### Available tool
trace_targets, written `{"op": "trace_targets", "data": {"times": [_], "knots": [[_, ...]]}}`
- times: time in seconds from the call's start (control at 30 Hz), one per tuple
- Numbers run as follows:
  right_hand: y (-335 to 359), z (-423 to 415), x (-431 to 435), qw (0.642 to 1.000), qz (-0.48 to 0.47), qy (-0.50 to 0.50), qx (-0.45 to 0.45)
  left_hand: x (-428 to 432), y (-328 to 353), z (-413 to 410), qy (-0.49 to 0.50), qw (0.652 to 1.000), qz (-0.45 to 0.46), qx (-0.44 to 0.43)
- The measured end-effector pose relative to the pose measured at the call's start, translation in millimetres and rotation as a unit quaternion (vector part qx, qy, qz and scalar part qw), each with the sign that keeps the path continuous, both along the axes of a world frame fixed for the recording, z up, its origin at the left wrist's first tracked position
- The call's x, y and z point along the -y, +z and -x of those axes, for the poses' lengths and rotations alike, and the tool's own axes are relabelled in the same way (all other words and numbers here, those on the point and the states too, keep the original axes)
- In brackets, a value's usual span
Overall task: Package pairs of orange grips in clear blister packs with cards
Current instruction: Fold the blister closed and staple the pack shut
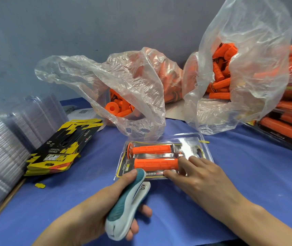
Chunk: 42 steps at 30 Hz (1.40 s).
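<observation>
— Teal stapler (125, 205): who holds it?
— Left hand (104, 203), fingers curled round it, nose seemingly touching the pack's (191, 146) near edge.
— Right hand (200, 178)?
— Fingers nearly straight, pressing the pack's near right; two grips (152, 149) lie inside, centre of the cloth (248, 166).
— Room?
— Cards (58, 150) left, bags (132, 82) behind; open cloth on the right.

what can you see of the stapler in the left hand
The stapler has a teal textured top and a pale grey body, plastic by the look, with a bit of metal showing at its mouth. Its nose points away, at the near edge of the blister pack. The left hand grips it, thumb on top near the nose, fingers curled underneath.
</observation>
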State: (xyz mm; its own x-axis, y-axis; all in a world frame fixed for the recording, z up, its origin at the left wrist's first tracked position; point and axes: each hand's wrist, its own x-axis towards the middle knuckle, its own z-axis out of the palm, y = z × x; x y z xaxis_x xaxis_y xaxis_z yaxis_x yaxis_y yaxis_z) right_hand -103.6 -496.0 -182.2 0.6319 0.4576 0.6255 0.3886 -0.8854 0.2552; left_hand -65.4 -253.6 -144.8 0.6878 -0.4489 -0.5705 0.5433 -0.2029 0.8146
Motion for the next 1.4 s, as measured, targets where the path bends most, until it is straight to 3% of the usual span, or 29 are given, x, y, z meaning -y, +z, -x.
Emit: {"op": "trace_targets", "data": {"times": [0.07, 0.17, 0.33, 0.7, 1.4], "knots": [[0, -1, 1, 1.0, 0.003, -0.001, -0.002, 4, -8, -7, -0.023, 1.0, -0.003, 0.007], [-2, -2, 2, 1.0, -0.001, -0.002, -0.017, 3, -21, -9, -0.033, 0.993, -0.034, 0.104], [-5, -3, 4, 1.0, 0.014, -0.007, -0.027, 4, -21, -1, -0.037, 0.999, 0.015, 0.021], [-4, -3, 1, 1.0, 0.022, -0.006, 0.022, 13, -9, 7, 0.02, 0.999, 0.026, 0.014], [-5, -2, -1, 0.999, 0.033, 0.01, 0.026, 23, -11, 9, 0.081, 0.996, 0.041, 0.006]]}}
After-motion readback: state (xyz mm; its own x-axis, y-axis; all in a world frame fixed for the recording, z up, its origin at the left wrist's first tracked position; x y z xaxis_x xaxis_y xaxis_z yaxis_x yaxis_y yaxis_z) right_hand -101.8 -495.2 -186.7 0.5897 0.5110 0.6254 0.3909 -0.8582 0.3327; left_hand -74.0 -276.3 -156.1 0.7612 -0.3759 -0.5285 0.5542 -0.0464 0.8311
